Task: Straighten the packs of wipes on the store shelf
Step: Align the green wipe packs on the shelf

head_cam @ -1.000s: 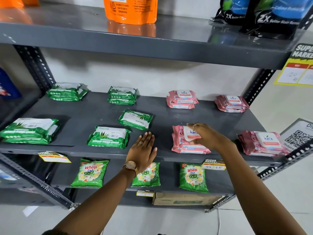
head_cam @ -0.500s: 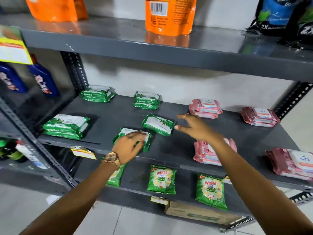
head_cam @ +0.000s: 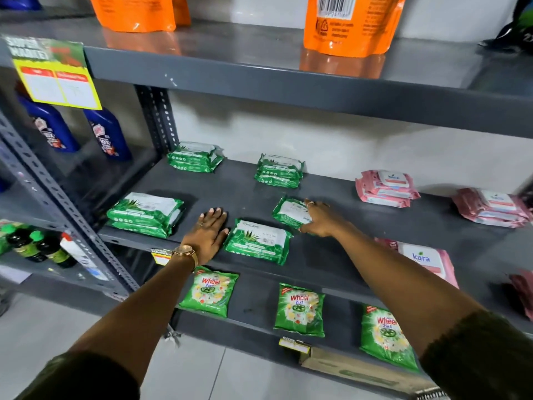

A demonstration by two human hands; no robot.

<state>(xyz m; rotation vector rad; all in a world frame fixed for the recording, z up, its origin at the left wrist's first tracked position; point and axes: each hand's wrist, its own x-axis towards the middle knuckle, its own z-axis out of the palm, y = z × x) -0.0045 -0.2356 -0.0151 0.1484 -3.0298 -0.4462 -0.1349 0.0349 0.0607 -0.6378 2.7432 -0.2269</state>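
left hand (head_cam: 210, 234) lies flat, open beside the front green wipes pack (head_cam: 257, 241); right hand (head_cam: 318, 218) grips the tilted green wipes pack (head_cam: 291, 211).

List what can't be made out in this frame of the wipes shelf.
- Head view, yellow hanging price card: print blurred.
- Tilted green wipes pack: right hand covers its near end; grip unclear.
- Pink Kara wipes pack: right forearm hides its near-left corner.
- Dark pouch on top shelf: cut off by right edge.
- Left hand: flat beside front green pack; contact uncertain.
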